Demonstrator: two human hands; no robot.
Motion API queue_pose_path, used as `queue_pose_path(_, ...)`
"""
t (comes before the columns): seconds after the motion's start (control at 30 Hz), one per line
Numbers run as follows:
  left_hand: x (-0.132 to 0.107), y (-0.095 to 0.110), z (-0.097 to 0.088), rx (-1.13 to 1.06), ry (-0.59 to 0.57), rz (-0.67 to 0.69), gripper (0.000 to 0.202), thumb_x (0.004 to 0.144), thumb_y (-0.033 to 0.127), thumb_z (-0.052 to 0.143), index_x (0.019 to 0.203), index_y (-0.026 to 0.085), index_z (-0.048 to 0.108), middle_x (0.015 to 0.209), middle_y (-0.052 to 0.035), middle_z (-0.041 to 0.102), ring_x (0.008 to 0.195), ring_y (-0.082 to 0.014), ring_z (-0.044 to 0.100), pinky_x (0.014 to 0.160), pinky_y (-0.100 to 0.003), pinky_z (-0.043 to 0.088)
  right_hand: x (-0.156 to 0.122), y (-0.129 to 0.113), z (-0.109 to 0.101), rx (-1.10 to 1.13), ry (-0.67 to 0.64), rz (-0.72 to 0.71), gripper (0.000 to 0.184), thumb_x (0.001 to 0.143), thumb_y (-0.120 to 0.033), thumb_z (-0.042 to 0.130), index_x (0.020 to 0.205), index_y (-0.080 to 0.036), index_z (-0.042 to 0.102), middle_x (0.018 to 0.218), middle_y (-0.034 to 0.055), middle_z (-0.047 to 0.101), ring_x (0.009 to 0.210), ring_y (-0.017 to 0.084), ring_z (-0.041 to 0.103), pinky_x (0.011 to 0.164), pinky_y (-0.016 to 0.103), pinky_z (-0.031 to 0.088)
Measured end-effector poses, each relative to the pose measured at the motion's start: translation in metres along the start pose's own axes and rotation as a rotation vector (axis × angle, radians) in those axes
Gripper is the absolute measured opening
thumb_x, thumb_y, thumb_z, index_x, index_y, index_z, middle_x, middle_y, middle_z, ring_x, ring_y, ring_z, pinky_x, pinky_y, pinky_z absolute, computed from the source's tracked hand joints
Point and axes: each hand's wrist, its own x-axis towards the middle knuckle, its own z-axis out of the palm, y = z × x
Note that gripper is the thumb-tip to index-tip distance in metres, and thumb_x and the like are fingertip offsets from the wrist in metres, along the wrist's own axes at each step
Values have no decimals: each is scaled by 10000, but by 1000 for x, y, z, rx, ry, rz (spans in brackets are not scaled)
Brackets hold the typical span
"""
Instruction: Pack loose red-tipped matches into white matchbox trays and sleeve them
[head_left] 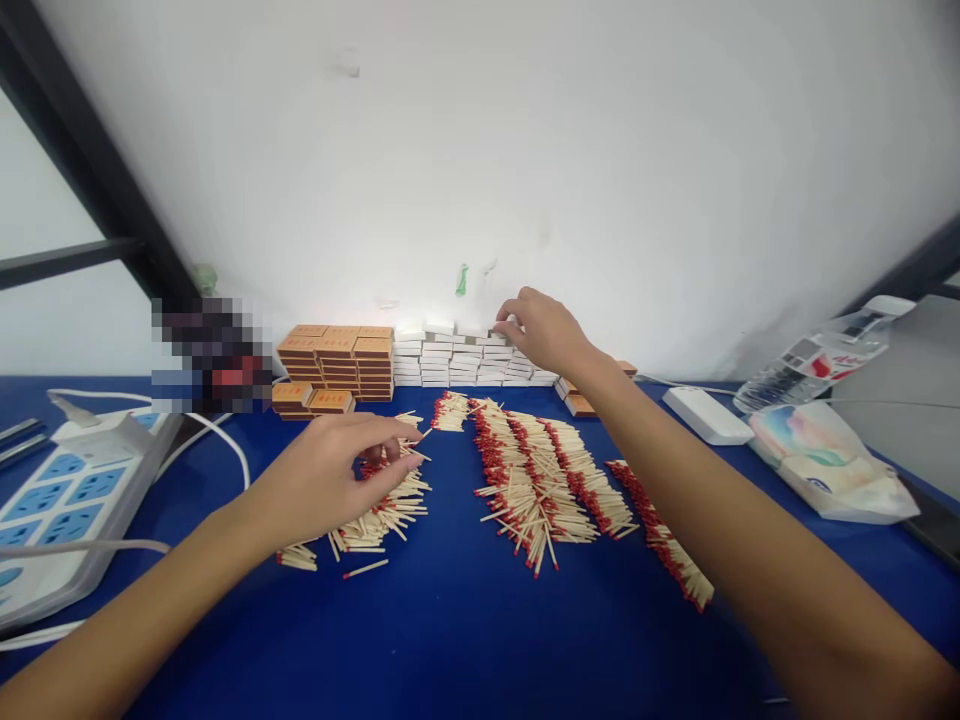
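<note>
My left hand (345, 470) hovers over a loose pile of red-tipped matches (394, 505), its thumb and index finger apart. One match lies close to the index fingertip; whether it touches is hard to tell. At the wall, my right hand (544, 328) is at the top of a stack of white matchbox trays (469, 360), its fingers pinched on a tray that they mostly hide. Brown matchboxes (337, 360) are stacked left of the white trays. Rows of matches (536, 460) lie on the blue table (450, 630) between my arms, with another row (667, 545) beside my right forearm.
A power strip (75, 500) with white cables lies at the left. On the right are a white box-shaped device (707, 415), a tissue pack (832, 465) and a tilted plastic bottle (821, 360). More brown matchboxes (581, 402) sit behind my right forearm. A white wall (480, 150) closes the back.
</note>
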Motion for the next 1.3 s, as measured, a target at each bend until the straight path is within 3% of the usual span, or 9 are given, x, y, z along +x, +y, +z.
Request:
queue_pose_path(0.17,-9,-10,7,-55,64,-31,232,944,363,720,1121,242,807,805,-30,776,736,-201,684,772,-326,534,-7,-3,-16,61,50,-12,132,1006,-271,610,925,-220,700,952,64,622,817,208,563,742,352,398)
queue_pose_path(0.27,-14,-10,16,-39,207,-18,340,927,337,753,1258,256,763,1039,-66,792,1017,-267,685,971,-392,511,-35,-32,-39,118,175,-76,158,1042,-281,551,964,-236,681,937,58,640,789,200,572,735,360,424)
queue_pose_path(0.33,-18,-9,20,-35,253,-25,433,919,323,772,1344,269,712,1135,-68,784,1106,-286,658,1041,-423,482,-65,-62,-48,204,164,-147,167,1061,-306,533,975,-255,667,934,51,655,774,193,587,710,352,450)
queue_pose_path(0.43,-24,-7,24,-7,199,-7,595,880,361,820,1442,272,644,1212,-80,760,1163,-308,622,1048,-438,475,-112,-104,-46,247,-29,-375,201,1075,-305,519,957,-249,672,908,49,664,762,186,603,646,333,454)
queue_pose_path(0.57,-26,-4,28,11,83,78,565,847,395,856,1366,241,695,1194,-93,763,1176,-324,602,1036,-448,467,-147,-126,-31,111,-23,-562,260,1081,-196,479,939,-181,697,853,56,656,706,173,562,607,335,414)
queue_pose_path(0.73,-24,-3,29,14,51,130,291,916,348,798,1168,218,736,1059,-68,772,1057,-267,631,932,-398,517,-149,-123,-22,79,42,-607,226,1060,-133,506,933,-168,690,836,39,638,699,165,523,598,329,374)
queue_pose_path(1.07,-29,-1,35,27,99,106,315,925,279,768,1231,233,705,1115,-42,776,1080,-232,657,952,-363,548,-150,-123,-18,77,8,-595,232,1072,-139,491,957,-165,691,846,43,643,698,157,515,592,319,346)
queue_pose_path(1.2,-30,-4,37,50,102,78,328,928,285,757,1251,248,709,1147,-47,758,1080,-228,675,952,-360,557,-129,-86,-21,226,-63,-370,265,1098,-286,476,1017,-194,711,900,54,691,746,153,592,621,300,396)
queue_pose_path(1.3,-32,-6,38,105,106,95,334,932,299,750,1256,236,700,1190,-69,740,1096,-236,694,987,-379,554,-115,-23,-36,195,-144,-89,227,1025,-333,550,953,-212,728,890,67,724,757,187,622,682,343,445)
